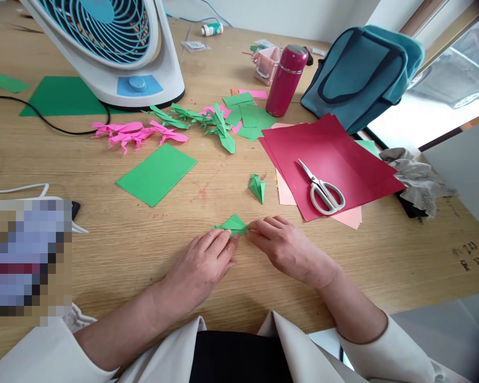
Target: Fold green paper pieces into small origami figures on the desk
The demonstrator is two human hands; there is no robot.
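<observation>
A small folded piece of green paper lies on the table in front of me. My left hand rests on its near left side, the fingertips pressing it down. At its right corner, my right hand pinches the paper between thumb and fingers. Just beyond my right hand lies another folded green paper piece, standing apart. A flat stack of green paper sits further to the left. White-handled scissors lie partly open on sheets of red paper to the right.
Folded pink figures and green figures lie behind the green stack. A white fan stands at the back left, near a black cable. A red flask and a teal bag stand at the back right.
</observation>
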